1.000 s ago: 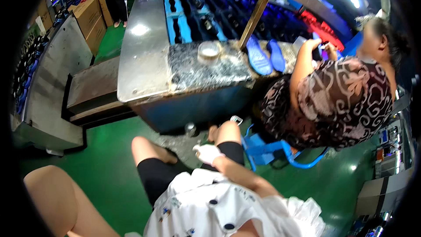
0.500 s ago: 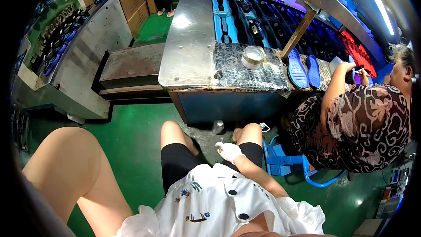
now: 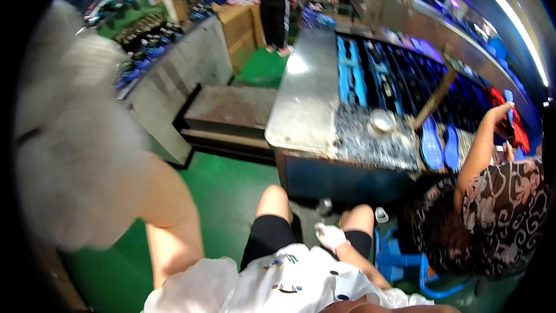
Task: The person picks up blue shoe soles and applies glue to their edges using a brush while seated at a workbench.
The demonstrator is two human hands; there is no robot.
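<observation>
A big, smeared grey-white glove covers my left hand [image 3: 75, 139], raised very close at the left edge, its bare forearm below. Motion blur hides how the fingers lie and whether they touch anything. Over my lap is my right hand [image 3: 331, 236] in a white glove, beside my right thigh in black shorts [image 3: 359, 241]. Its fingers look curled in, and whatever may be inside them is hidden. Ahead of my knees stands a metal-topped workbench [image 3: 304, 93], out of reach of both hands as they are held. A roll of tape [image 3: 382, 122] sits on its plastic-wrapped corner.
Blue shoe soles [image 3: 431, 145] lie on the bench by a wooden post [image 3: 435, 101]. Dark and blue shoe parts [image 3: 350, 72] fill the conveyor. A co-worker in a patterned top [image 3: 509, 214] sits at right on a blue stool [image 3: 399, 258]. Another person [image 3: 275, 11] stands behind cardboard boxes [image 3: 237, 32].
My view has swung left and up, so the bench appears farther right and lower. My left hand has come into view. The co-worker's arm is raised with a blue item.
</observation>
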